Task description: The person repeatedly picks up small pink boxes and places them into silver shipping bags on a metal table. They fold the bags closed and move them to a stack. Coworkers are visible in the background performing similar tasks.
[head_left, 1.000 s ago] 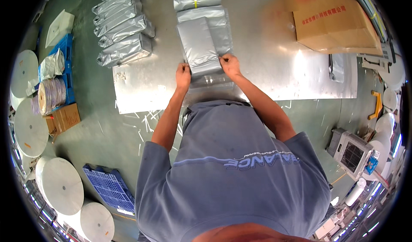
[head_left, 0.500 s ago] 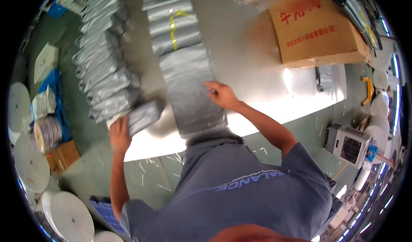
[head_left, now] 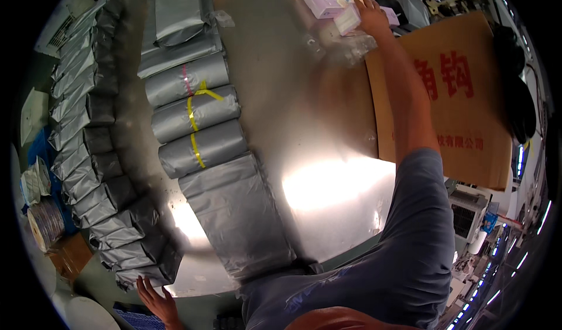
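From where I stand, the two hands of the person are spread very far apart, one at each side of the metal table [head_left: 275, 96]. The right hand [head_left: 376, 19] is over a small purple-and-white carton [head_left: 348, 19], the fingers bent across its top. Whether they are truly clamped on it, I cannot tell, because the thumb is hidden. This carton is beside a larger purple box [head_left: 328, 1], and some clear plastic film [head_left: 358, 49] lies just under it. The forearm passes above the brown cardboard box [head_left: 439, 96].

The left hand [head_left: 157, 303] has its fingers spread and, it seems, holds nothing. Its fingertips are at the near end of the row, by the last silver parcel [head_left: 153, 265]; if they touch it, I am not sure. Between the hands lie rolled silver bundles [head_left: 202, 148] and a flat stack of silver bags [head_left: 237, 213].

For such a long reach, I would advise taking the carton by two opposite sides, with light pressure, since thin card probably dents easily. The film should stay out of the grip. The elbow is better kept high over the cardboard box, and the left fingers loose, so that the row is not pushed.
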The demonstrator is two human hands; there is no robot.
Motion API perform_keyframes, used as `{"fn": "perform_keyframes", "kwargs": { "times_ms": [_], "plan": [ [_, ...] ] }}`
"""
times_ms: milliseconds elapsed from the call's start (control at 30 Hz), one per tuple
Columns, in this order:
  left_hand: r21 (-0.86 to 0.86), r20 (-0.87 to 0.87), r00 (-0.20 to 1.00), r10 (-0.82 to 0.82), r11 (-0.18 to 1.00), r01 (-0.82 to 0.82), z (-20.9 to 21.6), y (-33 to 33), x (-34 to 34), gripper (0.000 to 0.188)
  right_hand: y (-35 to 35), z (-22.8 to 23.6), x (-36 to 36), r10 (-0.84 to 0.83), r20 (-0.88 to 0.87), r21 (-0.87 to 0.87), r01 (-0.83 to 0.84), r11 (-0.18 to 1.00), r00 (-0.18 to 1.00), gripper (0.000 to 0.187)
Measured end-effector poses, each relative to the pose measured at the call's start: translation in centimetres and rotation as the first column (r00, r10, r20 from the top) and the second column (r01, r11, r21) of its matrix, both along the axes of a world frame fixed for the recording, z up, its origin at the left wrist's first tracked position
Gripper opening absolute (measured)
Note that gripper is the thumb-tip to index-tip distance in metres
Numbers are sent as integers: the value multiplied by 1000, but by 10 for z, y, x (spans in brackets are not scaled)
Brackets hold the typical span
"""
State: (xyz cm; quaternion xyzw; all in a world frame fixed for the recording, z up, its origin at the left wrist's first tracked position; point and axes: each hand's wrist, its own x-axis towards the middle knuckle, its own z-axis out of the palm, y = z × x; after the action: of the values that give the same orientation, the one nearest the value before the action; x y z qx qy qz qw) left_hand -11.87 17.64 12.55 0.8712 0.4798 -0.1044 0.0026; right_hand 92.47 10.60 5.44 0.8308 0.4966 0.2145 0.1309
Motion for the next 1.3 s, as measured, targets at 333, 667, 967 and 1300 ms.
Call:
{"fn": "perform_keyframes", "kwargs": {
  "times_ms": [333,667,967,1300],
  "plan": [
    [-155,719,695,27,980,122,-8,-31,158,44,-13,93,-123,87,-381,53,-72,996,921,55],
    [-396,813,556,173,864,310,-2,-87,182,27,-54,110,-195,-51,-517,74,104,992,854,58],
    [-602,651,535,538,796,-68,-29,-144,110,15,114,70,-182,-79,-462,-91,42,995,883,103],
    [-720,662,408,628,685,114,-74,-119,190,27,58,97,-283,344,-330,163,-306,938,879,82]
  ]
}}
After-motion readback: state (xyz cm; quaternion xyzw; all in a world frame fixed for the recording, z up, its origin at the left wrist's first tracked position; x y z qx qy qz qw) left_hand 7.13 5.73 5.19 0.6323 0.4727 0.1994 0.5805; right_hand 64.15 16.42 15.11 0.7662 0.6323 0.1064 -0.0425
